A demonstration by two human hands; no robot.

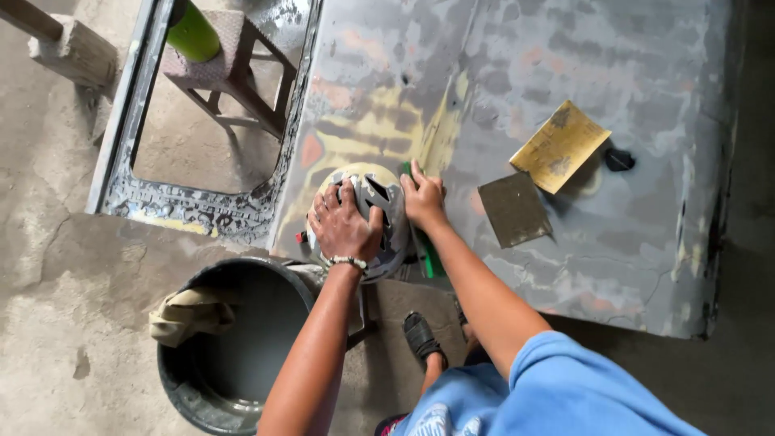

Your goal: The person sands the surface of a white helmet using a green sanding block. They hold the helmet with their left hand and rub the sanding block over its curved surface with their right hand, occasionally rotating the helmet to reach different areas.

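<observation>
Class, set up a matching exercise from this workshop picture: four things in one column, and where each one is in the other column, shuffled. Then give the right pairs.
Things:
1. helmet
2. cloth
3. yellow sheet of sandpaper
4. stool

Places:
A. seen through the window opening of the panel
B. draped over the rim of the dark bucket
C. lying flat on the grey panel, overlapping a darker sheet
D. under the left hand, beside the right hand

Pairs: 1-D, 2-B, 3-C, 4-A

free: bare panel (565, 64) top and lower right | blocked: sandpaper sheets (559, 145), helmet (375, 218), bucket (234, 339) below-left
</observation>
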